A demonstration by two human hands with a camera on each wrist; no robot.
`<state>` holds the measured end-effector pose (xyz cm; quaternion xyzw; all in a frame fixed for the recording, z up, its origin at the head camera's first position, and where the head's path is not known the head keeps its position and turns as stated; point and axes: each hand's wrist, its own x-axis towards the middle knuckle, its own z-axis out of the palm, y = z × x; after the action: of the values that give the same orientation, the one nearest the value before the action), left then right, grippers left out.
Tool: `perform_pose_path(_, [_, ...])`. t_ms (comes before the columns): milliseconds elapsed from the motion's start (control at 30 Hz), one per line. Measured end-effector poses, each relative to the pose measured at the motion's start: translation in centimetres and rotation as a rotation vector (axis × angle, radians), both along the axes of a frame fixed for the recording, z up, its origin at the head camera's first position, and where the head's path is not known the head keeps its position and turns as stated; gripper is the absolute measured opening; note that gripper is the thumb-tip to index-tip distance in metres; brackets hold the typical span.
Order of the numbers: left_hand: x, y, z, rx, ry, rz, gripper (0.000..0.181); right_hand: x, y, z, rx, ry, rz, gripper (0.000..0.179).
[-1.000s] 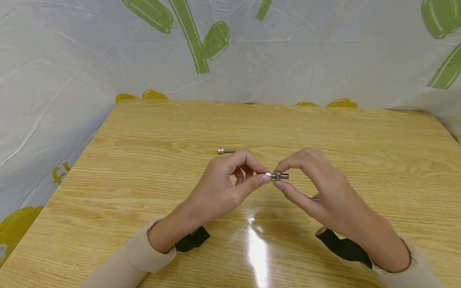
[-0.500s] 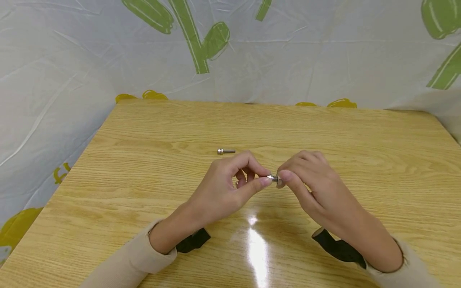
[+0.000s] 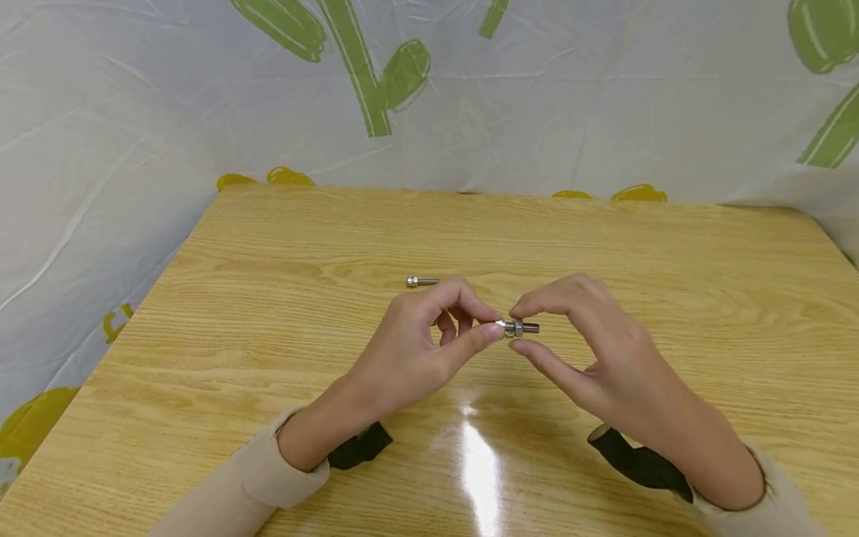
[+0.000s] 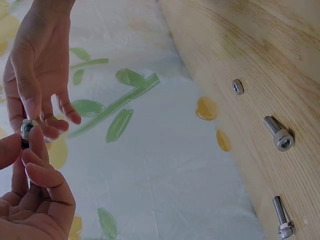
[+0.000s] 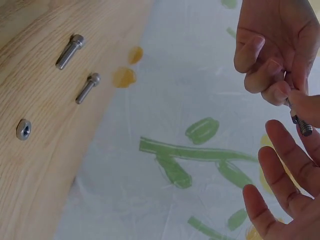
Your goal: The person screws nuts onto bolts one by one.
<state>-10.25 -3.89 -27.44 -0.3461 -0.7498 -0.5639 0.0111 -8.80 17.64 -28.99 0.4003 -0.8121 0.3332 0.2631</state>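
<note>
My left hand (image 3: 416,347) pinches the head end of a steel bolt (image 3: 532,328) between thumb and forefinger, its shaft pointing right. A hex nut (image 3: 518,328) sits partway along the thread. Around that nut, my right hand (image 3: 604,347) has thumb and forefinger parted, one above and one below, slightly apart from it. In the left wrist view the nut (image 4: 30,122) shows just under the right thumb. The right wrist view shows the threaded tip of the bolt (image 5: 304,127) and the other right fingers spread; the bolt's head is covered by the left fingers.
On the wooden table (image 3: 302,239) lies a smaller socket-head bolt (image 3: 423,282) with a nut near its head. The wrist views also show a thicker socket-head bolt (image 5: 69,51) and a loose nut (image 5: 23,129). Patterned cloth (image 3: 503,127) hangs behind the table.
The right hand went from pinching the nut, to turning over with its thumb and fingers covering the bolt's end, to parted fingers around the nut. The left hand stays nearly still.
</note>
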Motion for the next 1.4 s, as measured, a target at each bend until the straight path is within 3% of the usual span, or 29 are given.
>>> perform_pose_path(333, [0.0,0.0,0.0,0.002,0.003,-0.003,0.005,0.0,0.1,0.0,-0.001,0.025,-0.004,0.026])
perform_pose_path(633, [0.1,0.1,0.0,-0.004,0.003,-0.001,0.004,0.6,-0.5,0.8,0.042,-0.061,-0.061,0.013])
perform_pose_path(833, [0.1,0.2,0.0,-0.012,-0.012,-0.006,0.005,0.8,-1.2,1.5,0.041,-0.053,-0.072,0.035])
perform_pose_path(967, [0.1,0.2,0.0,-0.015,-0.010,-0.002,0.004,1.0,-0.9,1.5,0.064,-0.114,-0.104,0.018])
perform_pose_path(1033, [0.1,0.2,0.0,-0.017,-0.002,0.002,0.004,1.1,-0.8,1.5,0.069,-0.124,-0.109,0.022])
perform_pose_path(1133, [0.0,0.2,0.0,-0.018,-0.002,0.004,0.004,1.0,-0.8,1.4,0.064,-0.115,-0.098,0.032])
perform_pose_path(1400, [0.0,0.1,0.0,-0.017,-0.021,0.008,0.004,0.6,-0.8,1.2,0.034,-0.002,-0.032,0.032])
